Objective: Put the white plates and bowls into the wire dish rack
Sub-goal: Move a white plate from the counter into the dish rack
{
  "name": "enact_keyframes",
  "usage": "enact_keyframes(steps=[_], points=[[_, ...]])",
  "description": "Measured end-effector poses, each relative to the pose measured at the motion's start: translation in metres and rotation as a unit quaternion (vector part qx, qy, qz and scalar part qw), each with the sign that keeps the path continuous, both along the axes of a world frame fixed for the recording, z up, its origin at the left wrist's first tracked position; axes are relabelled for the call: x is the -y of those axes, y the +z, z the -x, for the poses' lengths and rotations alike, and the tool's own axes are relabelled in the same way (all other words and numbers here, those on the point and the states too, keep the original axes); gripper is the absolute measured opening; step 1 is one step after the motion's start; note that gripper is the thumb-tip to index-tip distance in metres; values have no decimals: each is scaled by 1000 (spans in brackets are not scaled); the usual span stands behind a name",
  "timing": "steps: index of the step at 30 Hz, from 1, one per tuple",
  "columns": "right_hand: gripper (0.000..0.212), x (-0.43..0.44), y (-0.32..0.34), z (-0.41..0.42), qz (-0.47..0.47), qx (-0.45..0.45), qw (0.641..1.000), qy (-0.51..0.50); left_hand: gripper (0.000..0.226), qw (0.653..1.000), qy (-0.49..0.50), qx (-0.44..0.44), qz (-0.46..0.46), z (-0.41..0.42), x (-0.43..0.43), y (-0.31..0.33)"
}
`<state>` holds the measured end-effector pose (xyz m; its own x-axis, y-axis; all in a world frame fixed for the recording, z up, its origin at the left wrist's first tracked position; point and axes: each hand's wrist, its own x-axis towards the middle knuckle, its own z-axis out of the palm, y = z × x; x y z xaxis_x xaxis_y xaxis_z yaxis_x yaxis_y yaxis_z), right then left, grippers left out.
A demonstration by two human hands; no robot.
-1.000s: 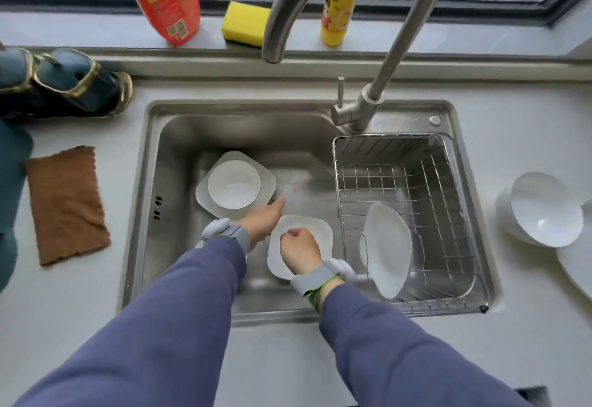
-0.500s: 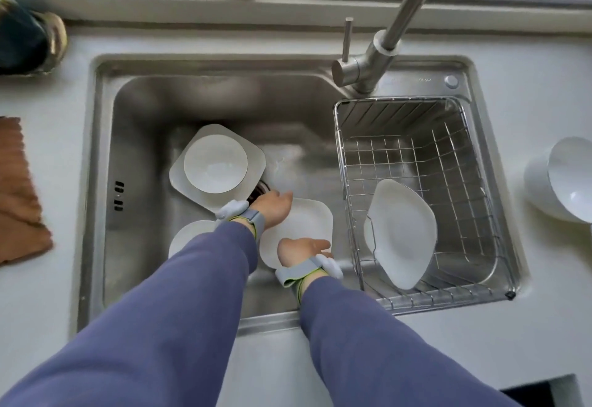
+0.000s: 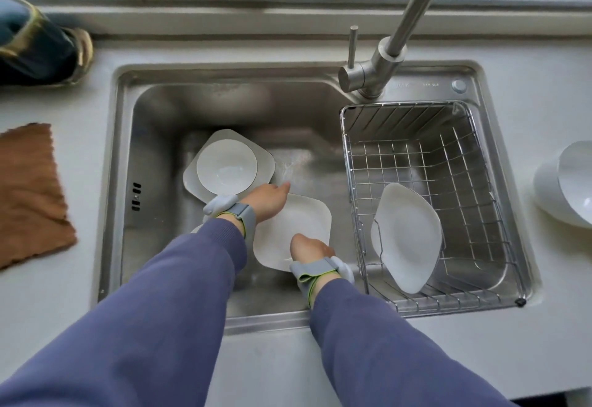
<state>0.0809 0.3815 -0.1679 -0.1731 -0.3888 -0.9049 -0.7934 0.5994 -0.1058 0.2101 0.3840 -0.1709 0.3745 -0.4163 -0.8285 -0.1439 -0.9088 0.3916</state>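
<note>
At centre frame, within the sink [image 3: 153, 156], we find both hands now clamped on one white plate [image 3: 299, 225]: left hand [image 3: 267, 201] at its upper-left edge, right hand [image 3: 309, 248] at its lower rim (formerly mid-plate). Lift toward the wire rack [image 3: 474, 188] appears imminent.

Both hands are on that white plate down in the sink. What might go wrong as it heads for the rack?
The plate is held only at its edges by the left hand and right hand, and the sink looks wet, so it may slip. The plate leaning in the rack stands in its path; the two might knock together.
</note>
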Motion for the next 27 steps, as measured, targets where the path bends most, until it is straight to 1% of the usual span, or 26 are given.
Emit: enact_keyframes(steps=[1, 2, 3, 4, 6, 10, 12, 13, 15, 18, 20, 22, 24, 27], points=[[70, -5, -4, -4, 5, 9, 1000, -20, 67, 1000, 11, -1, -1, -5, -2, 2], [77, -10, -3, -8, 25, -2, 999, -29, 67, 1000, 31, -2, 4, -12, -5, 8], [75, -14, 3, -9, 19, 4, 999, -51, 69, 998, 57, -7, 8, -18, -9, 14], [68, -19, 14, -12, 34, -2, 997, -63, 71, 997, 82, -12, 8, -23, -12, 22], [60, -26, 33, -15, 49, 13, 996, -68, 72, 993, 121, -17, 3, -33, -19, 34], [59, -28, 67, -22, 62, 92, 990, -83, 64, 986, 164, 19, 8, -49, -20, 64], [62, -23, 86, -25, 79, 152, 983, -73, 62, 980, 192, 40, 20, -56, -22, 79], [63, -17, 95, -27, 102, 185, 976, -58, 64, 976, 211, 47, 31, -59, -23, 86], [62, -10, 112, -27, 164, 239, 957, -19, 64, 966, 250, 36, 54, -61, -28, 95], [59, 10, 137, -18, 247, 313, 916, 42, 54, 947, 305, -16, 101, -45, -25, 117], [55, 29, 153, -8, 279, 348, 891, 81, 55, 933, 332, -49, 128, -33, -18, 131], [54, 56, 168, 11, 302, 353, 873, 147, 58, 921, 353, -69, 150, -15, -6, 143], [61, 80, 178, 24, 313, 338, 862, 212, 57, 916, 355, -83, 169, 0, 6, 149], [72, 114, 195, 43, 325, 310, 858, 250, 52, 908, 351, -95, 206, 24, 28, 156]])
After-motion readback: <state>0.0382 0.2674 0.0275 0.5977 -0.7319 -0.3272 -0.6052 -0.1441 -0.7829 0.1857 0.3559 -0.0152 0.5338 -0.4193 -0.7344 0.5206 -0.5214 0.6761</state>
